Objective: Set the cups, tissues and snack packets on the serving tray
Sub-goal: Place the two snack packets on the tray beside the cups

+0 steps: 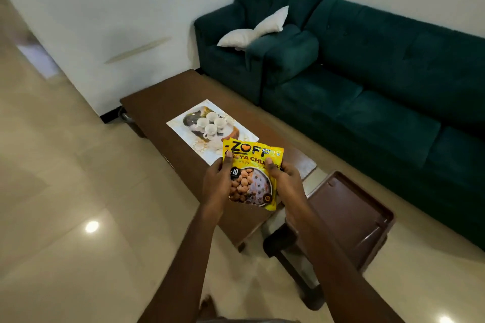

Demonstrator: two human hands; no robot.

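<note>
Two-handed grip recorded on one yellow Zoff soya chunks packet (253, 176). Left hand (216, 181): thumb laid over the packet's front at its left edge, other fingers curled behind, out of sight. Right hand (288, 178): thumb on the front at the right edge, fingers wrapped behind likewise. Held upright, label toward the camera, clear of the surface below; height above it not determinable. Positioned over the near half of a brown coffee table (157, 102), top edge overlapping the near corner of the serving tray (181, 124) in view. Lying flat on the table: white rectangular tray with printed pattern. Standing on it, toward its far end: four white cups (210, 129), clustered close, apart from the packet. Beyond the table: dark green armchair (236, 65) holding a white cushion (252, 31), dark green sofa (380, 73) just beside it. Right of the forearms, on glossy cream floor tiles (65, 191): brown plastic seat (349, 207).
</note>
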